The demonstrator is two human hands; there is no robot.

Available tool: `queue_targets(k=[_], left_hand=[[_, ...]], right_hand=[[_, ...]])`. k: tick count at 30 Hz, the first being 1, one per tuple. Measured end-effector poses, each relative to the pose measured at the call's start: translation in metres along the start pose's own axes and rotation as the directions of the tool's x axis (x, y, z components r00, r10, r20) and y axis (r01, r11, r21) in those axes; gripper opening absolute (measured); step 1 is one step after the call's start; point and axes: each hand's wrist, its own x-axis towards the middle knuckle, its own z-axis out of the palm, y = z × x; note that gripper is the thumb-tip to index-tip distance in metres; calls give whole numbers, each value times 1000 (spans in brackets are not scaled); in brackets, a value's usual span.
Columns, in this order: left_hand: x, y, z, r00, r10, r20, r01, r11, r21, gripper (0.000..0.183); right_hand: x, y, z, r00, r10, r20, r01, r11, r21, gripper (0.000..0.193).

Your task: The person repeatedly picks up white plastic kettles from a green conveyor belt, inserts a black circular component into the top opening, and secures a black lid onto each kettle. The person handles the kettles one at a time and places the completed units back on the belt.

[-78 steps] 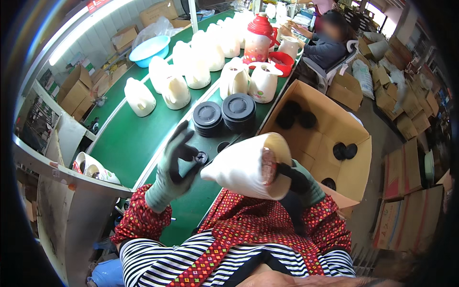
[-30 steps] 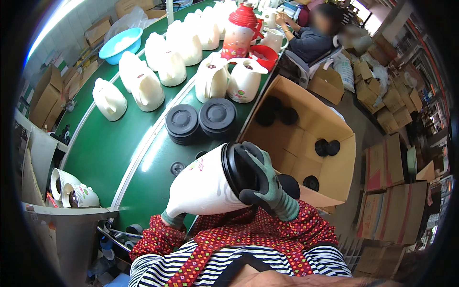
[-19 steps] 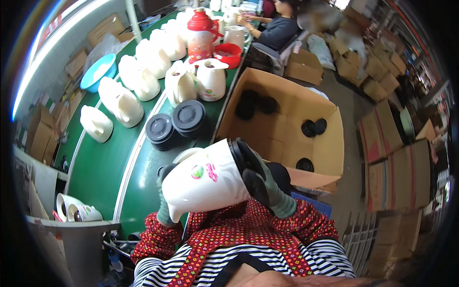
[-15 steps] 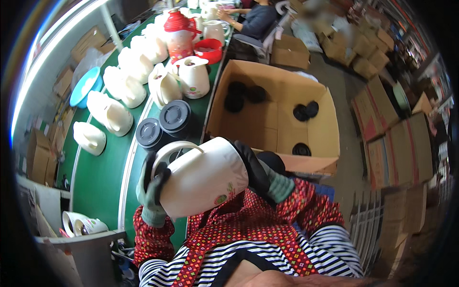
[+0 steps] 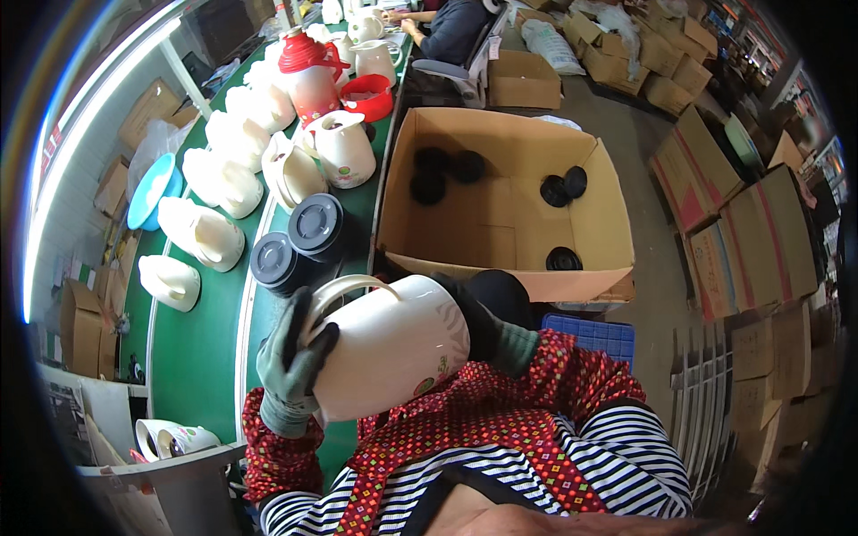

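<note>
I hold a white jug (image 5: 389, 348) on its side in front of my chest, its looped handle facing away from me and a small printed decoration near the lower edge. My left hand (image 5: 295, 362), in a grey-green and black glove, is closed around its left end by the handle. The gloved right hand (image 5: 492, 330) grips the other end; its fingertips are partly hidden behind the jug. Just beyond, on the green bench (image 5: 201, 357), stand two stacks of dark round lids (image 5: 315, 223). White jugs (image 5: 347, 152) stand or lie in rows past them.
An open cardboard box (image 5: 478, 201) with several black round pieces (image 5: 563, 259) sits right of the bench. Further up the bench are a red-topped flask (image 5: 308, 76) and red bowl (image 5: 368, 96). A blue basin (image 5: 154, 192) is at left. Another person (image 5: 447, 36) sits at the far end.
The jug and both hands sit slightly lower in view, and the jug has turned a little. Both hands keep hold of it. The view has shifted slightly.
</note>
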Motion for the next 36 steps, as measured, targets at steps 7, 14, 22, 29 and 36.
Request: queue_targets(k=[7, 14, 22, 29, 36], left_hand=[[-77, -24, 43, 660, -694, 289, 643, 322, -695, 36], [24, 10, -12, 980, 177, 90, -177, 984, -7, 35], [-68, -14, 37, 578, -565, 589, 785, 184, -592, 54], [6, 6, -8, 995, -95, 27, 97, 992, -75, 31], [-58, 2, 30, 590, -519, 619, 620, -199, -759, 60]], right_hand=[[-14, 4, 40, 877, -480, -10, 410, 759, -506, 89], [7, 36, -22, 1000, -29, -6, 29, 990, 138, 63], [-14, -43, 81, 798, -516, 311, 488, 250, -836, 96], [12, 46, -7, 997, -70, -25, 74, 973, 217, 59], [-17, -44, 68, 878, -422, 227, 326, 180, -928, 106]])
